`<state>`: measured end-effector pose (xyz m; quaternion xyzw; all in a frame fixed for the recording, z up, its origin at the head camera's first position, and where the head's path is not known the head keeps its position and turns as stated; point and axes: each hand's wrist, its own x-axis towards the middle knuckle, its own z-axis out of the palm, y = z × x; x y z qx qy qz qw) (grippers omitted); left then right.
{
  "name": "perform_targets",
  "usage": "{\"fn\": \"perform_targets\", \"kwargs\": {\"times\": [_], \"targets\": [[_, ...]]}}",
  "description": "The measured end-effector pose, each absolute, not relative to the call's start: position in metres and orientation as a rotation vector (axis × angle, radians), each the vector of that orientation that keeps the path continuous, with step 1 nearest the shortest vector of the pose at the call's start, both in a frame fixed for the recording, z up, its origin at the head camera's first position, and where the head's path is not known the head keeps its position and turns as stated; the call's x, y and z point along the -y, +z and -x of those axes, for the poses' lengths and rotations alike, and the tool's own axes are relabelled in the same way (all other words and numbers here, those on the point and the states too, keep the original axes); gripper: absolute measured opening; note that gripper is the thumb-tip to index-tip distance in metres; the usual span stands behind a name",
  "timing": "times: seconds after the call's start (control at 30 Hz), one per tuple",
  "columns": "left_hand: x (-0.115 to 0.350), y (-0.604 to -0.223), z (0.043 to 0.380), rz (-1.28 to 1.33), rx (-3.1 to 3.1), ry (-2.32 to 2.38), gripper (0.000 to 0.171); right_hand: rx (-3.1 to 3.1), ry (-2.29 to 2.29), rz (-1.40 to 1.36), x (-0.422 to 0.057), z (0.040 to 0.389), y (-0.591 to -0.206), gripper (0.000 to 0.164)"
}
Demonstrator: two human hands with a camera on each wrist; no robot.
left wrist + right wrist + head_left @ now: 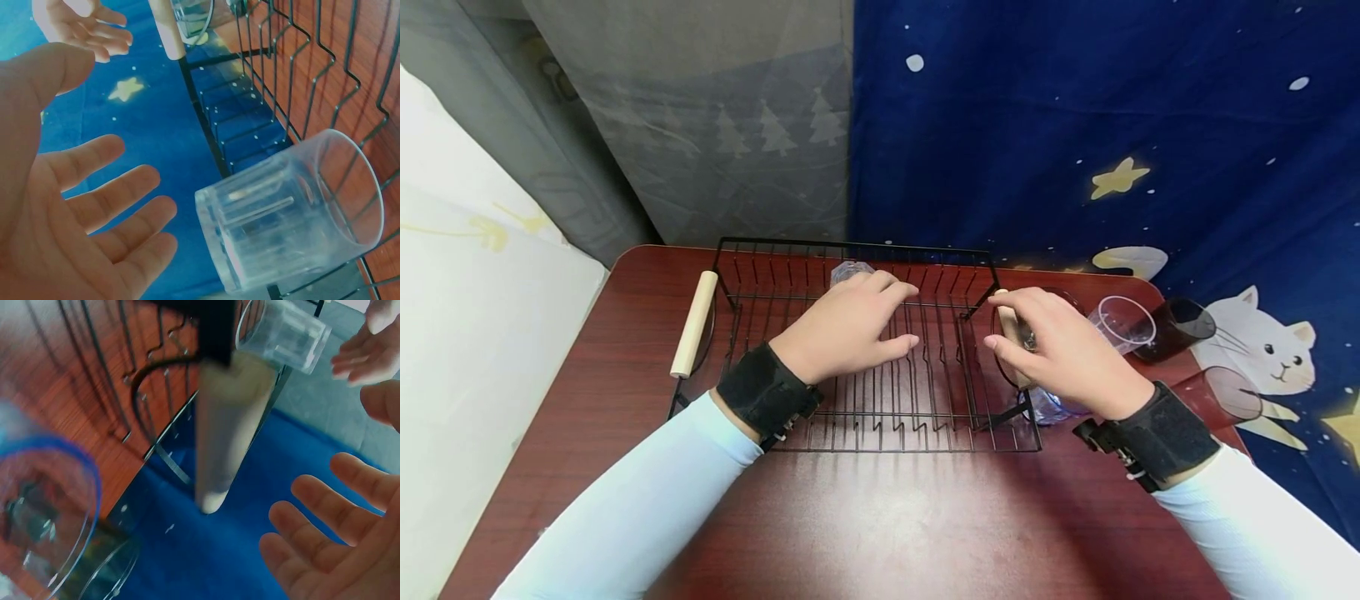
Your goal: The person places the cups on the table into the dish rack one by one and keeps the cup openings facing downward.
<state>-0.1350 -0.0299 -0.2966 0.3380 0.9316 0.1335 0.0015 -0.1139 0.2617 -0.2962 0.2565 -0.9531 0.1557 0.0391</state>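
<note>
A black wire dish rack (pixel 865 245) with wooden handles stands on the table. Over its middle hovers my left hand (pixel 857 325), fingers loosely spread and holding nothing. Beside those fingers a clear cup (pixel 275 212) sits upside down in the rack, its rim toward the wires; in the head view the hand covers most of it. My right hand (pixel 1063 346) is empty too, its fingers relaxed above the rack's right end. Close by it are the right wooden handle (pixel 228 431) and a blue-rimmed clear cup (pixel 47 506).
Right of the rack stand a clear cup with a pinkish rim (pixel 1122 325), a dark cup (pixel 1176 329) and a reddish cup (pixel 1217 398). The left wooden handle (pixel 694 325) juts up at the rack's other end. A curtain (pixel 970 150) hangs behind the table (pixel 880 525).
</note>
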Motion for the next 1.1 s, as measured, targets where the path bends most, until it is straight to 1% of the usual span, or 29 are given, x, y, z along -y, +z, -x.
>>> {"fn": "perform_targets", "kwargs": {"times": [0.17,0.43,0.67,0.83,1.1], "targets": [[0.027,-0.294,0.129,-1.094,-2.868,0.436,0.06,2.922,0.468,-0.739,-0.279,0.123,-0.298,0.043],[0.02,-0.29,0.12,-1.179,-2.82,0.468,0.061,2.995,0.417,-0.585,-0.31,0.131,-0.301,0.051],[0.013,-0.289,0.11,-1.325,-2.786,0.473,0.058,3.017,0.351,-0.537,-0.337,0.144,-0.306,0.05],[0.007,-0.288,0.102,-1.401,-2.776,0.474,0.057,3.042,0.304,-0.444,-0.359,0.151,-0.314,0.049],[0.003,-0.286,0.092,-1.481,-2.756,0.463,0.057,3.08,0.23,-0.36,-0.381,0.157,-0.324,0.055]]}}
